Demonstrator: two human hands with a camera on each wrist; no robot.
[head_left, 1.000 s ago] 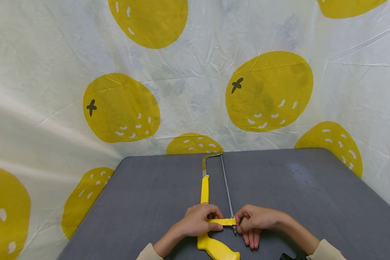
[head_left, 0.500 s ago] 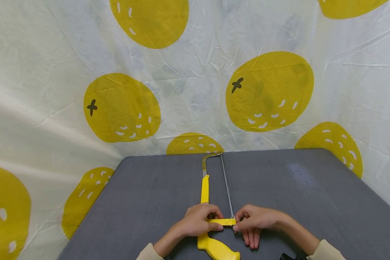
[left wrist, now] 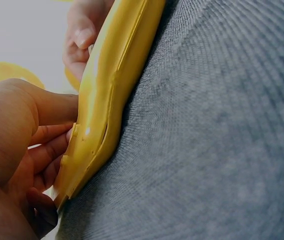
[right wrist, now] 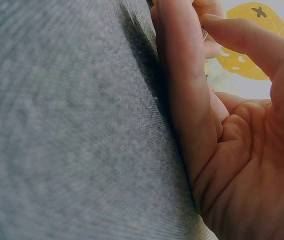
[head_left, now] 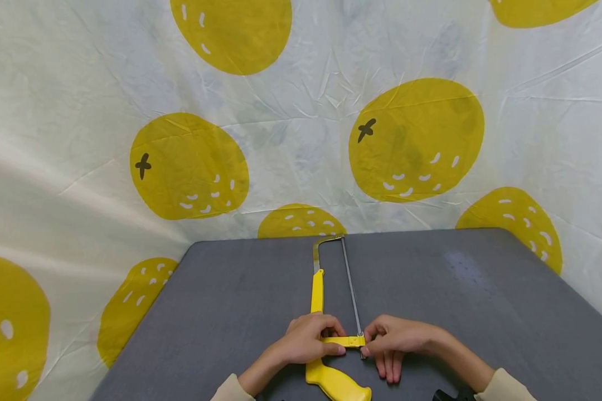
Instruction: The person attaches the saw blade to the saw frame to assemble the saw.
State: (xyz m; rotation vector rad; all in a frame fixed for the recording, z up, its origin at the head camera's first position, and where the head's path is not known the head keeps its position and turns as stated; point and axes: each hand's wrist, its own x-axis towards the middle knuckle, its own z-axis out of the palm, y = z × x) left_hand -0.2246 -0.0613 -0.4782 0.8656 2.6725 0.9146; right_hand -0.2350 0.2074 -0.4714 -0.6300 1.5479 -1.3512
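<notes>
A yellow-handled hacksaw (head_left: 318,292) lies flat on the grey table, its metal bow at the far end and its thin blade (head_left: 350,284) along the right side. My left hand (head_left: 308,337) grips the yellow crossbar (head_left: 348,341) at the near end of the frame, thumb on the near side, fingers on the far side. At the bar's right tip, my right hand (head_left: 398,337) pinches the small metal tensioning nut (head_left: 363,355) between thumb and index finger, which partly cover it. Its other fingers rest on the table. In the left wrist view the yellow handle (left wrist: 114,75) fills the middle.
The grey cloth-covered table (head_left: 241,301) reaches back to a white curtain (head_left: 291,156) printed with yellow fruit. A small black object (head_left: 451,395) shows at the bottom edge beside the right sleeve (head_left: 504,385).
My right thumb has shifted at the nut, covering it more half a second ago and showing a bit of it again now. The left hand and hacksaw stay in place.
</notes>
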